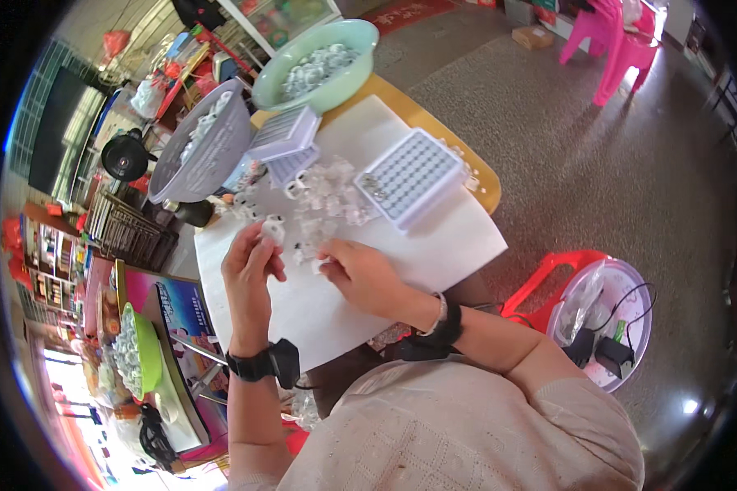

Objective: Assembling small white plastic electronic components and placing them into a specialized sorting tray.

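Note:
My left hand [252, 258] is closed in a pinch on a small white plastic piece [273, 230] with a dark spot, above the left part of a white tabletop sheet [458, 237]. To its right, my right hand [365, 277] pinches at another small whitish piece [318, 266], mostly hidden by the fingers. Just beyond both hands lies a loose pile of small white, partly clear pieces [329, 192]. A white tray [415, 173] with rows of small round spots stands right of the pile. Several small metallic bits [373, 186] sit at its left corner.
Behind the pile are stacked white trays [285, 135], a grey basket [209, 147] and a green basin [323, 65], both holding white pieces. A dark bottle [192, 213] stands at left. A lime bowl [147, 352] is further left; a purple tub [630, 307] on a red stool [549, 274] is at right.

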{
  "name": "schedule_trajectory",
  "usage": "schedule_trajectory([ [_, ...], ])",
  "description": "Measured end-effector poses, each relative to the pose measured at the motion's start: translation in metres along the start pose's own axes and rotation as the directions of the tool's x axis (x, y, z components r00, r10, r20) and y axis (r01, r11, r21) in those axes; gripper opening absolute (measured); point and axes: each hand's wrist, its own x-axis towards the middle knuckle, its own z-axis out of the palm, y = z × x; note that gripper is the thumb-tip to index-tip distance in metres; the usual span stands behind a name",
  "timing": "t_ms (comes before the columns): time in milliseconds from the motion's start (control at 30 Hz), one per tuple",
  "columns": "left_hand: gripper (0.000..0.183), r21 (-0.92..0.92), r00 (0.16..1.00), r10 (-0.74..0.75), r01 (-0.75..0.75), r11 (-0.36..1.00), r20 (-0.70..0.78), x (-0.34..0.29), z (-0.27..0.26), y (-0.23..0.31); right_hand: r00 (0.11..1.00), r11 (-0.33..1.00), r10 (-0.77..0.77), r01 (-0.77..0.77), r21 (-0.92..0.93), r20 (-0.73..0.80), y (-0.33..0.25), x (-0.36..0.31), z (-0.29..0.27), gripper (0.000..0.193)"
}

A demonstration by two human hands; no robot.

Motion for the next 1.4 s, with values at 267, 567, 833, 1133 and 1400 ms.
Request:
schedule_trajectory([
  [267, 0.035, 0.126, 0.957, -0.018, -0.02, 0.992, 0.291, 0.113, 0.024, 0.032, 0.995, 0.996, -0.021, 0.028, -0.079, 0.094, -0.006, 0.008, 0.004, 0.009],
  [567, 0.034, -0.072, 0.962, 0.029, -0.01, 0.997, 0.272, 0.128, 0.008, -0.009, 0.992, 0.998, 0.056, -0.051, -0.047, 0.113, -0.011, 0.01, 0.003, 0.011],
  [833, 0.026, -0.068, 0.952, -0.127, 0.151, 0.986, 0.279, 0.075, -0.031, -0.031, 0.965, 0.991, 0.029, 0.008, -0.137, 0.26, -0.025, 0.016, -0.007, 0.014],
  [1133, 0.024, -0.095, 0.937, -0.129, 0.168, 0.981, 0.323, 0.043, -0.054, -0.037, 0.921, 0.712, 0.104, 0.195, -0.675, 0.376, -0.099, 0.11, -0.089, 0.018],
  [1400, 0.02, -0.09, 0.976, -0.064, 0.085, 0.992, 0.209, 0.046, -0.055, -0.072, 0.886, 0.461, 0.102, 0.361, -0.81, 0.453, 0.031, 0.219, -0.066, 0.019],
])
